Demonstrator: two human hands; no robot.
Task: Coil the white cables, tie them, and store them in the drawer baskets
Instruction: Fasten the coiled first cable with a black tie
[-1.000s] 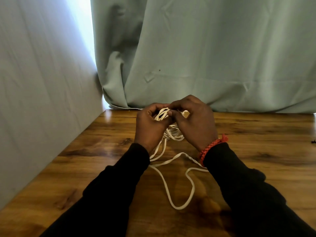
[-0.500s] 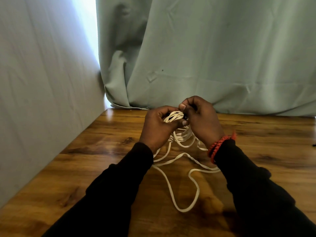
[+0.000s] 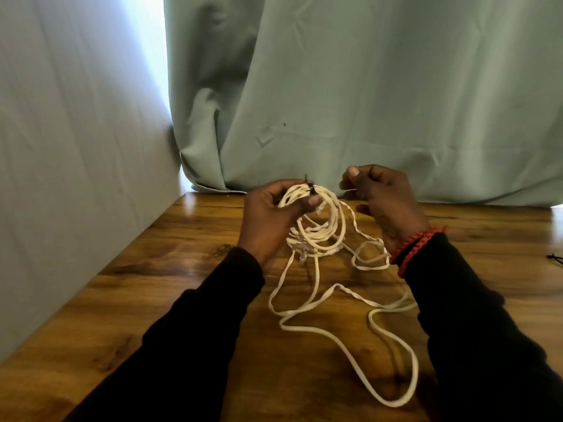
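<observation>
Tying comes next: left hand pinches the white cable coil at 12 o'clock, above the counter; right hand, closed on a thin strand, should cinch while loose loops trail toward 6 o'clock

At the centre of the frame we see the left hand pinching the top of a coiled white cable, where a small dark tie sticks up from the loops. Just to its right, the right hand is curled closed around a thin strand, apart from the coil. Loose cable trails toward the lower right across the wooden counter. A red bracelet circles the right wrist.
</observation>
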